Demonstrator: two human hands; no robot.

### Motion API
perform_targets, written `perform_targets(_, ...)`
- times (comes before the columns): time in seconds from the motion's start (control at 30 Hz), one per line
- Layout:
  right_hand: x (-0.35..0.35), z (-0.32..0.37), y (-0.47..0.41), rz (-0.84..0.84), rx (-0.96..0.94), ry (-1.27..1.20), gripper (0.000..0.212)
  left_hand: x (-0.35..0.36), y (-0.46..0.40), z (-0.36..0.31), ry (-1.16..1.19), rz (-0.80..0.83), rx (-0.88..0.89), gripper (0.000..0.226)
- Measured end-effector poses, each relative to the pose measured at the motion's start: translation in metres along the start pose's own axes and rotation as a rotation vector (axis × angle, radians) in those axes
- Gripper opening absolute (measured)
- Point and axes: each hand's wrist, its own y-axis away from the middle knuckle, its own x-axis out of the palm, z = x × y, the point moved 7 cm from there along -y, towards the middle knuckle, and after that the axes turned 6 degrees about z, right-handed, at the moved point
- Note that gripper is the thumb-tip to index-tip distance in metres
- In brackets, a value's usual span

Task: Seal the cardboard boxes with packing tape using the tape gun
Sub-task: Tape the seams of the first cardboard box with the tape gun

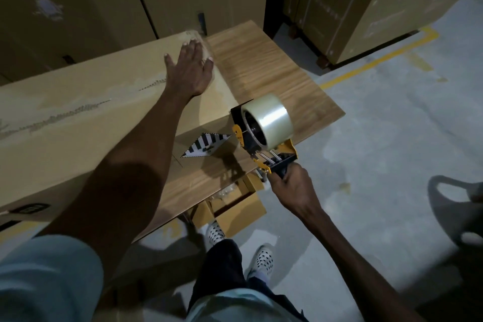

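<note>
The right hand (288, 185) is wrapped around the handle of the tape gun (264, 136), held off the desk (274, 70) edge — light, rigid, best gripped at that handle. The left hand (192, 66) lies flat, fingers spread, on the cardboard box (86, 112) — stiff, bulky, its taped top probably slick.

A black-and-white striped marker card (206, 145) lies near the wooden table's (274, 70) front edge; yellow line (379, 59) crosses the concrete floor (392, 151).

Glossy clear tape roll (269, 121), matt cardboard box (78, 117)
</note>
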Motion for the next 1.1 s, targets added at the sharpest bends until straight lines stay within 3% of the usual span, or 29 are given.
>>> perform_targets(0.17, 0.032, 0.003, -0.009, 0.126, 0.068, -0.419, 0.032, 0.002, -0.002, 0.000, 0.012, 0.010, -0.017, 0.066)
perform_targets(0.3, 0.034, 0.005, -0.006, 0.144, 0.109, -0.524, 0.031, 0.002, -0.002, 0.000, 0.014, 0.011, -0.010, 0.066)
perform_targets(0.57, 0.017, -0.031, -0.019, -0.081, 0.033, -0.069, 0.026, 0.002, -0.001, 0.003, 0.017, 0.011, 0.011, 0.066)
perform_targets(0.9, 0.030, -0.026, -0.027, -0.069, -0.006, -0.085, 0.026, 0.001, -0.001, 0.001, 0.009, 0.032, 0.013, 0.066)
perform_targets(1.0, 0.012, -0.024, -0.022, -0.105, 0.000, 0.082, 0.028, 0.000, -0.001, 0.001, 0.009, 0.031, 0.013, 0.066)
perform_targets(1.1, -0.004, -0.021, -0.015, -0.137, -0.030, 0.206, 0.042, 0.001, 0.000, 0.001, 0.013, 0.034, 0.008, 0.066)
